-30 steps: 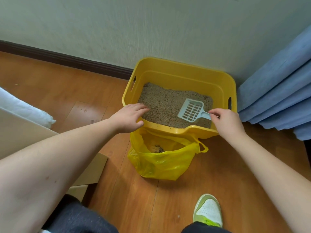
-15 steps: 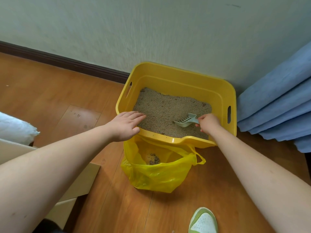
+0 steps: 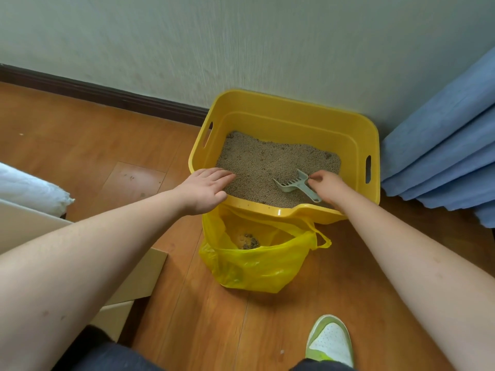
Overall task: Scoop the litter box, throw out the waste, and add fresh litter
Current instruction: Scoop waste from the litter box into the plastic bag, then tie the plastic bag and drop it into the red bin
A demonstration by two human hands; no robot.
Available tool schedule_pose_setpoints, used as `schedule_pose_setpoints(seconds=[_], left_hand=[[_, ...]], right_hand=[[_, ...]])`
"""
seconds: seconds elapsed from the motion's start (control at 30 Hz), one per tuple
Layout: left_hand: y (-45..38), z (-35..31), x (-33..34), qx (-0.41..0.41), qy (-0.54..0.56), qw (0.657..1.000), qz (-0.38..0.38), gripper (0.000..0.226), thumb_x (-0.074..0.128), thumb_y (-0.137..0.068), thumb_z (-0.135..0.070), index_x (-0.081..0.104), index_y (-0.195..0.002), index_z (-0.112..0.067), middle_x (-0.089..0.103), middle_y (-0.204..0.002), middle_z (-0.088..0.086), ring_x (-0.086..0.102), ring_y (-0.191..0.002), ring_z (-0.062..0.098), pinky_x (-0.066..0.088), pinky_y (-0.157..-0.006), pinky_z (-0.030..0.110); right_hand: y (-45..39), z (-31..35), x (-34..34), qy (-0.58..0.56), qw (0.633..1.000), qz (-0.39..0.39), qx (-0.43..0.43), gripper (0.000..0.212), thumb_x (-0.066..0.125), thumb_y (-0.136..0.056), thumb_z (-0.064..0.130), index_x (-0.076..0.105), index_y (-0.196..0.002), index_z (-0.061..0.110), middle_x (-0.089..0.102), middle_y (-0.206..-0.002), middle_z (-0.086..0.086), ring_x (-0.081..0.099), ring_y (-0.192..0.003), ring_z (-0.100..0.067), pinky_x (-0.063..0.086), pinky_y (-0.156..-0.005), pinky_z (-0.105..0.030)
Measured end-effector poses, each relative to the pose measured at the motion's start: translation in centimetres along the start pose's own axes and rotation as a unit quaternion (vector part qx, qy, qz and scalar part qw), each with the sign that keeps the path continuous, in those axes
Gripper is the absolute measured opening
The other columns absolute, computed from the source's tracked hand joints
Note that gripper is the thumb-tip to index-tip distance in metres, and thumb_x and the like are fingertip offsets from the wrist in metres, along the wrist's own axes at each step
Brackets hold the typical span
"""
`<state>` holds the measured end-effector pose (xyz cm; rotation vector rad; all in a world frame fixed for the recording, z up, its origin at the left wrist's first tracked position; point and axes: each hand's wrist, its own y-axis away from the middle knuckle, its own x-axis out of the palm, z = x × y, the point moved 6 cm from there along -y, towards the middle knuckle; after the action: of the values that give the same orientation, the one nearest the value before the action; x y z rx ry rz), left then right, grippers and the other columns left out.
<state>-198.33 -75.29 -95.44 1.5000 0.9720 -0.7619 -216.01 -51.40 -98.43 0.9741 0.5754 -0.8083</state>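
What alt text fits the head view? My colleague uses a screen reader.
The right hand holds a scoop in a yellow litter box; the left hand rests on its rim. A yellow bag sits open before it.

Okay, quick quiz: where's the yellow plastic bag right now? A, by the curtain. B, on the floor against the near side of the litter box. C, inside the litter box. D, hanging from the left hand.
B: the yellow plastic bag sits open on the wooden floor, right below the near rim of the yellow litter box.
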Motion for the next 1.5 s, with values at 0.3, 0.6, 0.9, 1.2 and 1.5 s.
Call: schedule_pose_setpoints(seconds=[0.3,0.6,0.9,1.2,1.5], left_hand=[[2.1,-3.8,-0.1,0.189,-0.157,0.952,-0.184,0.039,0.057,-0.084,-0.015,0.062,-0.123,-0.011,0.060,-0.128,0.012,0.052,-0.124,0.032,0.042,-0.104,0.045],[1.8,-5.0,4.3,0.108,-0.164,0.979,0.046,0.030,0.044,-0.094,-0.023,0.060,-0.117,-0.011,0.059,-0.112,0.006,0.058,-0.101,0.026,0.050,-0.078,0.039],[2.3,-0.7,7.6,-0.097,-0.090,0.974,0.181,0.068,0.050,-0.095,-0.044,0.022,-0.150,-0.015,0.052,-0.130,0.015,0.057,-0.111,0.033,0.047,-0.077,0.039],[3.5,0.1,6.6,-0.117,-0.081,0.968,0.207,0.045,0.064,-0.089,-0.036,0.061,-0.124,-0.008,0.049,-0.128,0.015,0.056,-0.103,0.027,0.048,-0.076,0.034],[9.9,-3.0,2.4,-0.222,0.188,0.957,-0.016,0.028,0.073,-0.079,-0.036,0.067,-0.097,-0.015,0.044,-0.117,0.006,0.051,-0.106,0.029,0.044,-0.092,0.037]], right_hand=[[12.2,1.1,-3.1,-0.036,0.946,-0.243,-0.214,0.047,0.035,-0.103,0.033,0.044,-0.061,0.013,0.041,-0.054,0.000,0.040,-0.051,-0.016,0.025,-0.046,-0.031],[13.2,-7.0,5.2,-0.115,0.984,-0.123,0.051,0.042,0.048,-0.096,0.044,0.049,-0.122,0.010,0.050,-0.123,-0.014,0.056,-0.103,-0.032,0.044,-0.081,-0.038],[12.4,-6.2,6.5,-0.191,0.981,0.015,0.031,0.025,0.051,-0.097,0.035,0.065,-0.094,0.014,0.063,-0.081,-0.006,0.058,-0.068,-0.018,0.048,-0.064,-0.035],[14.0,0.2,6.6,-0.142,0.968,0.145,-0.145,0.016,0.057,-0.095,0.028,0.067,-0.087,0.018,0.063,-0.063,0.011,0.058,-0.053,-0.001,0.041,-0.051,-0.012],[18.3,3.1,2.0,-0.228,0.957,0.164,-0.069,0.017,0.057,-0.096,0.026,0.071,-0.087,0.023,0.069,-0.076,0.004,0.063,-0.070,-0.008,0.050,-0.065,-0.022]])
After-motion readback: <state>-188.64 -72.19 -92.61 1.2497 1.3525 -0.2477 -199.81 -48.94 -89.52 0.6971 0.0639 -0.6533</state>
